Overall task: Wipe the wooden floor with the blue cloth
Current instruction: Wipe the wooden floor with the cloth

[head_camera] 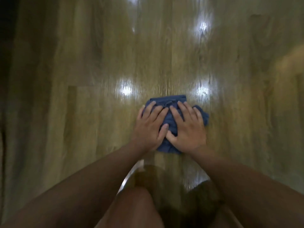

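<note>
A bunched blue cloth (171,102) lies flat on the glossy wooden floor (92,122) in the middle of the view. My left hand (152,127) presses down on its left half, fingers spread and pointing away from me. My right hand (187,129) presses on its right half in the same way, thumb tucked toward the left hand. Both palms cover most of the cloth; only its far edge, right corner and near edge show. The picture is smeared by motion.
Bright ceiling lights reflect off the floor (125,89) just beyond the cloth. My bare knees (136,204) are near the bottom edge. A dark vertical surface (6,96) runs along the left side, and a pale blurred shape (289,66) sits at the right.
</note>
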A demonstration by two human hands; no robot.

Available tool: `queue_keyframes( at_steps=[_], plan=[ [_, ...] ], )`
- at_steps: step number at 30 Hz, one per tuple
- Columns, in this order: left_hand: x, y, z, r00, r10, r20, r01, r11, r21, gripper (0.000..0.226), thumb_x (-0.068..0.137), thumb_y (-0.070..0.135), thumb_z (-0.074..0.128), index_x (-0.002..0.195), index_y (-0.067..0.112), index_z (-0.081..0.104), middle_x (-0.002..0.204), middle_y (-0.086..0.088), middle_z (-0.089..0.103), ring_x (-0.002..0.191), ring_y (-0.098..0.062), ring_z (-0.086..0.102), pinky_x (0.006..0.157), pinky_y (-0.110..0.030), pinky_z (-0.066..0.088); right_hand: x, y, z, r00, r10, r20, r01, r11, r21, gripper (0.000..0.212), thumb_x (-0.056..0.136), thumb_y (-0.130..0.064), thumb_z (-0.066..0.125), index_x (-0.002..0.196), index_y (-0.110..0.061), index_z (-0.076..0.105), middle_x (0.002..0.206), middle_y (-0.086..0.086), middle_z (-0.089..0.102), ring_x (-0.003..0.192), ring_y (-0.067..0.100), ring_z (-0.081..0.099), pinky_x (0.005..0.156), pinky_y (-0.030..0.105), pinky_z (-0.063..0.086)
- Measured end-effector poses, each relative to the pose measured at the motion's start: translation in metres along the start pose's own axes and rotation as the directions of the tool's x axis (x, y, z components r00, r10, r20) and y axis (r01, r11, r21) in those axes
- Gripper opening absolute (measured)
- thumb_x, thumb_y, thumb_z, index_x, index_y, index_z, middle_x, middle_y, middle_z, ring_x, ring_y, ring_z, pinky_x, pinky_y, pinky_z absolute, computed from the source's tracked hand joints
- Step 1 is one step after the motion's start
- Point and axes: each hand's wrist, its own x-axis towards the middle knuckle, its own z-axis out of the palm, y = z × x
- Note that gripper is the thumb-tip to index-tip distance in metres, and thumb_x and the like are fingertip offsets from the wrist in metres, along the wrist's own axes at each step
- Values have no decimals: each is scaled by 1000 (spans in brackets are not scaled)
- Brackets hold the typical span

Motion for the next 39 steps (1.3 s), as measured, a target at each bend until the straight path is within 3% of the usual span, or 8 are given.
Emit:
queue_keyframes(
  at_steps=[2, 4, 8, 11, 20, 29, 33, 39],
  plan=[
    [15, -10, 2, 1000, 6, -17, -6, 1000, 11, 62, 99, 44, 34, 152, 12, 38, 159, -8, 34, 152, -30, 15, 121, -58, 12, 23, 12, 0, 999, -48, -6, 48, 999, 6, 77, 82, -60, 45, 145, -17, 50, 153, 12, 46, 144, 30, 38, 119, 53, 27],
    [51, -28, -4, 998, 19, -59, -17, 1000, 18, 64, 99, 44, 32, 154, 11, 34, 162, -10, 27, 153, -31, 9, 121, -58, 8, 66, 22, -1, 993, -100, -63, 99, 995, -11, 77, 80, -61, 47, 143, -17, 53, 151, 12, 48, 142, 29, 42, 117, 52, 31],
    [155, -86, -32, 990, 7, -137, -4, 1000, 18, 64, 99, 43, 28, 152, 9, 37, 160, -12, 31, 152, -32, 16, 122, -54, 14, 189, 36, -13, 985, -120, -122, 117, 992, -36, 77, 82, -62, 47, 141, -15, 55, 149, 12, 50, 138, 30, 46, 117, 51, 31],
    [230, -126, -53, 982, -32, -184, 34, 999, 8, 64, 100, 44, 25, 152, 9, 36, 160, -10, 33, 152, -31, 15, 124, -50, 10, 283, 49, -26, 977, -168, -135, 161, 985, -60, 79, 81, -63, 42, 141, -15, 55, 148, 12, 51, 136, 33, 48, 116, 49, 31],
    [423, -227, -108, 971, -105, -213, 115, 993, 36, 64, 100, 45, 19, 155, 13, 31, 162, -5, 30, 153, -27, 11, 124, -46, 8, 509, 73, -58, 976, -159, -151, 144, 984, -104, 69, 87, -63, 40, 141, -21, 52, 145, 2, 53, 131, 26, 50, 112, 42, 34],
    [437, -230, -117, 978, -119, -171, 130, 990, 52, 63, 100, 47, 23, 153, 14, 34, 157, 0, 38, 152, -22, 16, 124, -43, 10, 521, 75, -65, 981, -143, -131, 136, 989, -63, 69, 86, -58, 46, 142, -19, 53, 149, 4, 50, 138, 26, 45, 117, 43, 27],
    [436, -232, -112, 965, -128, -229, 142, 989, 43, 60, 100, 47, 27, 149, 15, 41, 148, -2, 48, 142, -24, 34, 120, -40, 20, 523, 75, -59, 968, -177, -176, 165, 983, -82, 68, 87, -61, 42, 140, -19, 53, 144, 3, 54, 131, 26, 51, 114, 44, 31],
    [398, -204, -100, 947, -185, -263, 225, 966, 130, 59, 99, 47, 23, 145, 15, 44, 142, -4, 52, 137, -24, 39, 114, -38, 27, 477, 65, -54, 957, -201, -208, 157, 966, -207, 64, 93, -53, 34, 141, -12, 49, 135, 14, 58, 118, 34, 55, 105, 43, 34]
  ],
)
